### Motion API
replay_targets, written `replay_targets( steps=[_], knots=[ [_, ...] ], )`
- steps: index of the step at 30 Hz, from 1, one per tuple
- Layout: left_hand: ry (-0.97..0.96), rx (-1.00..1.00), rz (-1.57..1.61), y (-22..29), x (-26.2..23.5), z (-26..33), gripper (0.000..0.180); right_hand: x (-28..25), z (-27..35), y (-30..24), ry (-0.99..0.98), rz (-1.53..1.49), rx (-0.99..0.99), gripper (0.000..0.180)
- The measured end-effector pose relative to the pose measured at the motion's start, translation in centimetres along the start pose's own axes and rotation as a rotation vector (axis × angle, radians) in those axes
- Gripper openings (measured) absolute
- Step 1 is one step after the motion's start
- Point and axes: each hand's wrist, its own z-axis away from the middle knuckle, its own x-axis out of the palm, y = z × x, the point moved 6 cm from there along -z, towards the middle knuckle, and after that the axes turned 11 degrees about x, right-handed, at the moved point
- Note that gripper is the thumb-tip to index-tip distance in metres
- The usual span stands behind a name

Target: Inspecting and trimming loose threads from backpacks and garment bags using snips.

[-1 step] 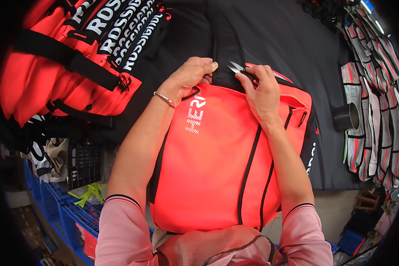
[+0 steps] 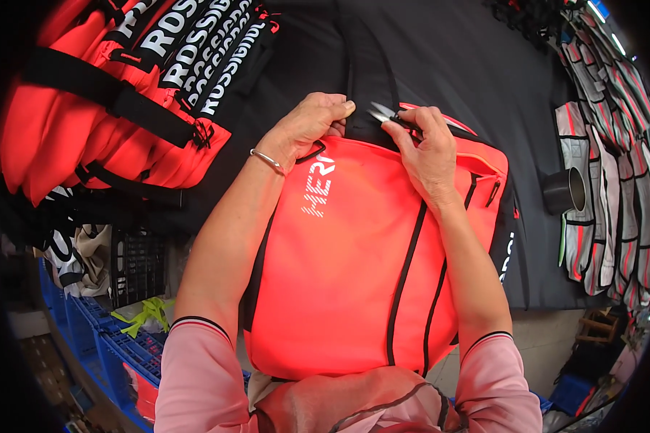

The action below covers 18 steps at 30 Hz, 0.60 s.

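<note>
A bright red-orange backpack (image 2: 332, 267) with black piping and white lettering lies in front of me, its top edge facing away. My left hand (image 2: 307, 124), with a silver bangle at the wrist, is closed at that top edge. Its thumb and forefinger pinch the side of a black strap (image 2: 368, 68) running away from the bag; the other fingertips are partly hidden. Small thread snips (image 2: 384, 112) sit in my right hand (image 2: 430, 148), closed around them above the bag's upper right part. Their pointed blades aim left over the strap, slightly apart, short of my left fingers.
A stack of red-orange bags (image 2: 123, 137) with black straps stands at the left. Grey-and-red strap pieces (image 2: 599, 209) hang at the right, beside a dark metal cup (image 2: 565, 191). Black fabric (image 2: 469, 65) covers the table. Blue crates (image 2: 115, 343) stand lower left.
The snips have shifted very slightly left and their blades look a little blurred. Both hands and the backpack stay almost where they were.
</note>
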Motion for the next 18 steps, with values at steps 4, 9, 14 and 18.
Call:
replay_targets(
  steps=[4, 9, 14, 18],
  knots=[
    [-0.001, -0.006, 0.039, 0.1, 0.0, 0.4, 0.025, 0.2, 0.6, -0.9, -0.138, 0.019, -0.044, 0.025],
    [-0.002, -0.013, 0.044, -0.1, -0.2, 0.1, 0.025, 0.3, 0.8, -1.1, -0.117, 0.088, -0.083, 0.025],
    [0.008, -0.026, 0.046, 0.0, -0.1, 0.4, 0.025, 0.3, 0.8, -1.1, -0.113, 0.075, -0.066, 0.025],
    [0.020, -0.008, 0.021, 0.2, 0.0, 0.4, 0.024, 0.8, 0.9, -1.0, -0.043, 0.132, -0.083, 0.025]
  ],
)
